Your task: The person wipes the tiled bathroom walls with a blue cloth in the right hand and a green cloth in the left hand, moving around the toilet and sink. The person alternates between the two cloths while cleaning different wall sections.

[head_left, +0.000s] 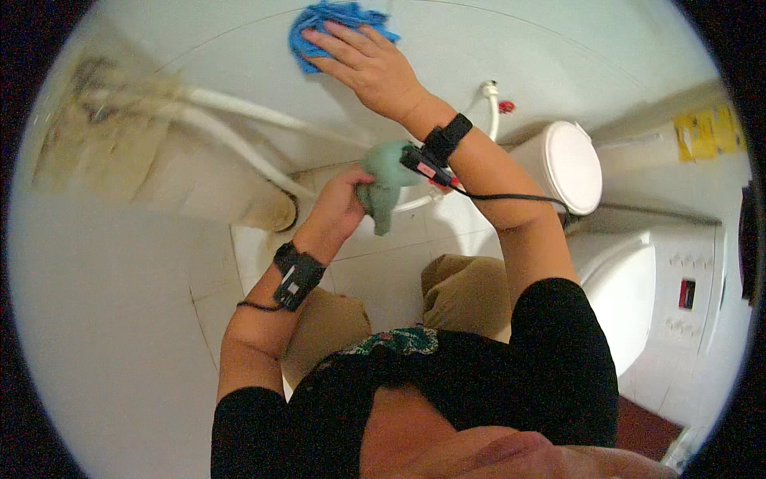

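A pale wall [239,56] fills the far side, with a white appliance [674,307] at right and a white lidded bucket [572,168] beyond it. The right hand [375,72] lies on a crumpled blue cloth [339,12], fingers outstretched and slightly parted, apparently to keep it against the wall by pressure rather than a pinch. Lower, the left hand [339,199] has its fingers curled on a muted-green bottle [391,165], probably to steady it; their exact closure is partly hidden.

Pale wall [550,60]; light tiled floor [381,275]
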Demonstrator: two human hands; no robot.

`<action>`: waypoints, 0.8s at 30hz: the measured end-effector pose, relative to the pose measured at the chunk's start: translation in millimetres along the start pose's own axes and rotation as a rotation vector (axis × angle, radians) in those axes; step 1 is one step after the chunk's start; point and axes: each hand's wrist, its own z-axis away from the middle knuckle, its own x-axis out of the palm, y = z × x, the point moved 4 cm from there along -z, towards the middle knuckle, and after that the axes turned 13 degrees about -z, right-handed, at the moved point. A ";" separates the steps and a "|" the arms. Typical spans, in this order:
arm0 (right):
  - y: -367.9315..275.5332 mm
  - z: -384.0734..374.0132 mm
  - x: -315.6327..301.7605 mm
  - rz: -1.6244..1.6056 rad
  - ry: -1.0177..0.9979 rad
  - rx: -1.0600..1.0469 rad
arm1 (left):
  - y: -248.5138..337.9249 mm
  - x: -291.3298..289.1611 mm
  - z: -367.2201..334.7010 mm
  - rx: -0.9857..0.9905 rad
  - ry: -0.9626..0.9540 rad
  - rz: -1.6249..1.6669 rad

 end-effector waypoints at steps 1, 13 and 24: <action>5.1 3.8 -2.2 0.015 -0.025 -0.043 | 1.5 -0.4 1.1 0.002 -0.005 0.019; 110.5 180.5 -102.8 0.284 0.267 0.554 | 0.4 -52.6 -15.2 0.087 0.109 0.198; 48.8 101.9 -35.8 -0.060 0.268 0.367 | 38.3 -40.3 0.6 0.280 0.059 0.113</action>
